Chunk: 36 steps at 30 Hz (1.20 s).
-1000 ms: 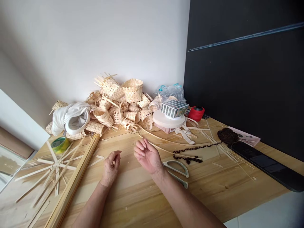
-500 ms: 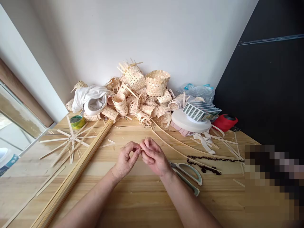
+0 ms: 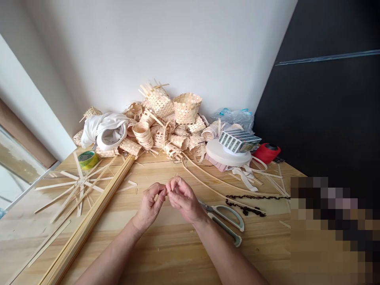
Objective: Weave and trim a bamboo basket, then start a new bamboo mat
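My left hand (image 3: 151, 206) and my right hand (image 3: 183, 198) meet above the middle of the wooden table, fingertips touching or nearly so. Both are closed in a pinch. Whatever lies between the fingers is too small to make out. Scissors (image 3: 228, 217) with pale green handles lie just right of my right wrist, their blades partly hidden behind it. To the left of my left hand runs a bundle of long bamboo strips (image 3: 89, 221). Beyond it, flat strips cross in a star shape (image 3: 80, 182).
Woven baskets (image 3: 187, 107) are heaped against the wall. Nearby are a white cloth (image 3: 92, 128), a roll of tape (image 3: 88, 160), a white ribbon roll (image 3: 227, 153) under a patterned box (image 3: 239, 140), and a red spool (image 3: 267, 152). Dark braided trim (image 3: 252, 196) lies at the right.
The whole view has shifted, so the table items appear further left and the heap slightly lower. My hands stay pinched together, with only slight finger movement.
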Tool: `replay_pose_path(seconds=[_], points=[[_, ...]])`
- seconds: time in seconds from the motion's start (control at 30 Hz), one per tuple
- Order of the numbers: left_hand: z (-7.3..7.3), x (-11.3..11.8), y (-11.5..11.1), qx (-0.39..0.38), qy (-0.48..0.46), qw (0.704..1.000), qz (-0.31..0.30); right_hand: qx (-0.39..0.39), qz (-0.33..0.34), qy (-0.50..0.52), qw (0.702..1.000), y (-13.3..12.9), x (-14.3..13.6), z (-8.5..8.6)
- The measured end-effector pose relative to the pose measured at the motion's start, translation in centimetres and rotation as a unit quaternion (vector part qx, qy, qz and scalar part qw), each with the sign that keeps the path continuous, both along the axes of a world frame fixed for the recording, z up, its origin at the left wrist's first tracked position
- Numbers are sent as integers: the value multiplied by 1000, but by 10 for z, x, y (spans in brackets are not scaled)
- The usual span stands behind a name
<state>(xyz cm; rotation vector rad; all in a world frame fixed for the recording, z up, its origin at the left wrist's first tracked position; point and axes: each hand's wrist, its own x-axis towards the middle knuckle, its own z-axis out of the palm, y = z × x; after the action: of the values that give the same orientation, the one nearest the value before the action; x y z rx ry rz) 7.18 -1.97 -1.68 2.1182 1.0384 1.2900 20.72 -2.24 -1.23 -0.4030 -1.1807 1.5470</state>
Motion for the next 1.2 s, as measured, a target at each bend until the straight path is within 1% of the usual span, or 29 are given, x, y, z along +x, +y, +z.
replay_pose_path(seconds=[0.2,0.3,0.4,0.47,0.5,0.57,0.6,0.63,0.67,0.73,0.77,0.8,0.87,0.93,1.0,1.1,1.2], points=[[2,-2,3,6,10,1000,11,15,-18,-35,999,1,-1,3],[1,-3,5,26,16,999,17,28,-26,-47,998,3,-2,1],[0,-6,8,40,30,999,23,25,-16,-53,998,6,-2,-3],[2,-7,9,34,41,998,20,27,-9,-89,996,7,0,-5],[3,-8,9,27,49,998,13,36,-21,-120,992,8,2,-5],[7,-9,8,8,66,998,-14,56,-78,-179,979,9,5,-4],[10,-9,7,-2,71,997,-30,55,-105,-184,976,10,7,-3],[12,-9,5,-11,72,996,-42,43,-122,-159,979,10,8,-1],[14,-8,4,-19,69,996,-49,19,-119,-108,987,10,10,0],[15,-6,1,-32,50,997,-48,-45,-60,34,997,10,11,2],[15,-5,1,-37,40,998,-44,-74,-20,98,992,9,11,3],[13,-4,0,-39,32,998,-41,-97,19,145,984,9,11,4],[9,-2,0,-34,21,998,-42,-127,86,193,969,7,10,4],[5,-1,0,-19,9,999,-45,-143,128,209,959,5,9,4],[1,0,1,-5,-5,999,-44,-148,151,209,955,4,9,4],[-1,1,1,-5,-19,999,-39,-142,153,191,959,4,7,2],[0,1,1,-18,-19,999,-45,-127,132,168,969,4,6,1]])
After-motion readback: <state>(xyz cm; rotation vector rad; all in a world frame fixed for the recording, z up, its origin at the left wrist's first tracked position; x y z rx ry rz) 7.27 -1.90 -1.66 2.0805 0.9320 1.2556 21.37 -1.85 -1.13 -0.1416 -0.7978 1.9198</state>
